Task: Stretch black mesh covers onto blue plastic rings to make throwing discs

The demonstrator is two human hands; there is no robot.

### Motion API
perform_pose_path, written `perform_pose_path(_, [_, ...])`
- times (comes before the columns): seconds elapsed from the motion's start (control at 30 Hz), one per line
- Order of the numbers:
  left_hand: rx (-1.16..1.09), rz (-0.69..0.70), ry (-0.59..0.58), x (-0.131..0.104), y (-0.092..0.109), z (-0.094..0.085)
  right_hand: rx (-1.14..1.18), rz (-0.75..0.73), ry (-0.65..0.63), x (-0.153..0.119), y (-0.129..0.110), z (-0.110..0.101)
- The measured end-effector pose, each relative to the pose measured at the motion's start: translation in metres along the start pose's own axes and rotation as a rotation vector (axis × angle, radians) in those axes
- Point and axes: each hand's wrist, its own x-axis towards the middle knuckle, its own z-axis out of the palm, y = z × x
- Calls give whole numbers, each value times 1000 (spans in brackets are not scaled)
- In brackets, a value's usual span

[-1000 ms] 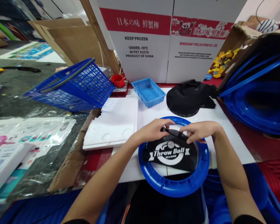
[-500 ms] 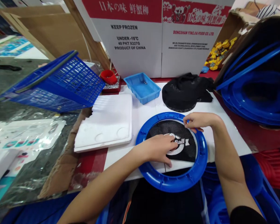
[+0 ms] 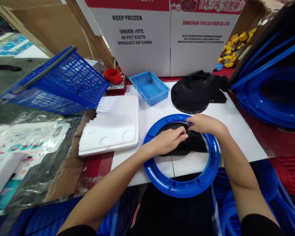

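Observation:
A blue plastic ring [image 3: 182,190] lies at the near edge of the white work surface, overhanging it slightly. Within the ring is a piece of black mesh fabric [image 3: 196,141], its near part folded up so that white board shows below it. My left hand [image 3: 170,140] reaches across the ring's left side, fingers closed on the mesh near its middle. At the ring's upper right inner edge, my right hand [image 3: 203,125] is closed in a pinch. A bit of blue shows between its fingers; what the fingertips hold is hidden.
Behind the ring lie more black mesh pieces [image 3: 194,91] and a light-blue tray [image 3: 151,90]. A white foam slab [image 3: 113,126] and a blue basket [image 3: 64,82] are at left. Blue rings fill a box [image 3: 272,98] at right. A white carton [image 3: 147,59] stands behind.
The mesh's near part has been folded up, and its white print no longer shows. My left hand has moved up and closed; my right hand has shifted slightly left. The view has tilted down a little.

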Motion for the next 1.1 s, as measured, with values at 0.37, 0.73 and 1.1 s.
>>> perform_pose_path(0.37, [325, 392, -356, -11, -3, 6, -205, 62, 56, -2, -22, 5])
perform_pose_path(0.73, [-68, 228, -364, -4, -4, 6, -72, -75, 327, -31, -7, 38])
perform_pose_path(1.1, [3, 312, -341, -7, -7, 4, 41, -140, 400, -30, -1, 42])
